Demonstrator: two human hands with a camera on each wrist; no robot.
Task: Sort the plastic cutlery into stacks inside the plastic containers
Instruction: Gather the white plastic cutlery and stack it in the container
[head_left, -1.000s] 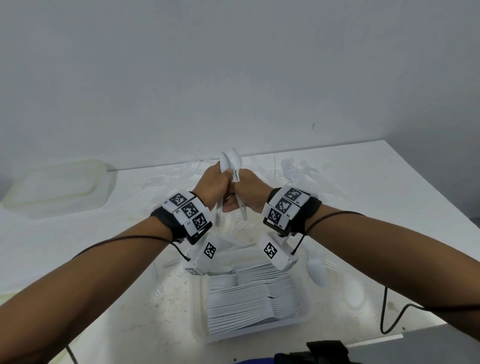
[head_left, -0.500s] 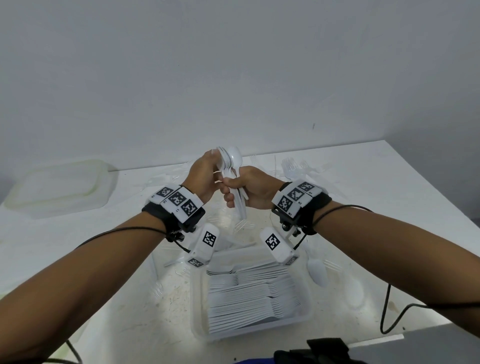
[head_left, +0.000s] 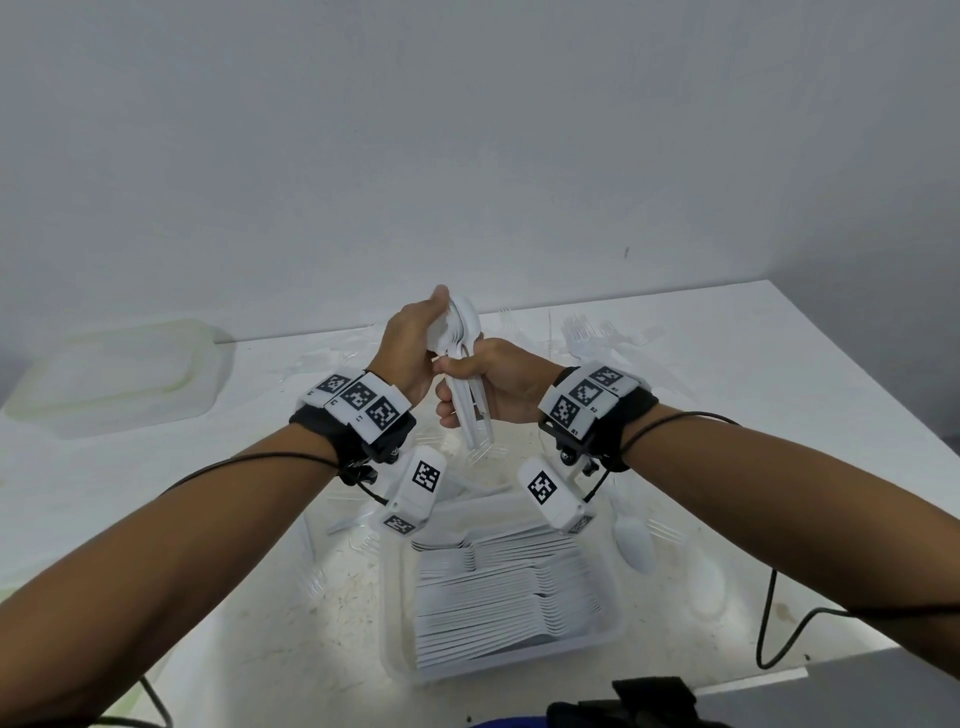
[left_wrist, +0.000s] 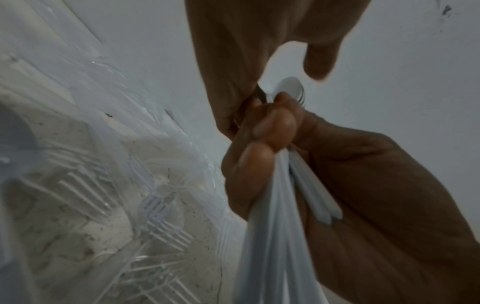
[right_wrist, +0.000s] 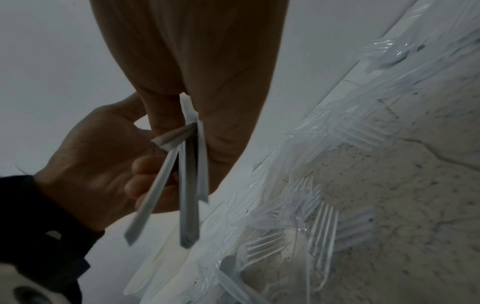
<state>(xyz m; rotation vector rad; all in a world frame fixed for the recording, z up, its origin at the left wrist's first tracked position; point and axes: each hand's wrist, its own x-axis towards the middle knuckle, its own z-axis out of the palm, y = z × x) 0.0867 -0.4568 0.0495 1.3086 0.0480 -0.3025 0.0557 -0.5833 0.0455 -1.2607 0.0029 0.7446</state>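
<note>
Both hands hold one bundle of white plastic spoons upright above the table. My left hand wraps the bowl end from the left. My right hand grips the handles just below it. In the left wrist view the right hand clenches the handles, and a spoon bowl sticks out above its fist. The right wrist view shows the handles fanning out below the right hand, with the left hand curled beside them. Below the wrists stands a clear container with rows of stacked white cutlery.
A clear lid or second container lies at the back left. Clear forks are scattered along the table's back and under the hands. A loose white spoon lies right of the container. A black cable runs at the right.
The hands have lifted the spoon bundle a little higher. My left hand has slid up from the handles to the bowls, while the right hand kept its hold lower down.
</note>
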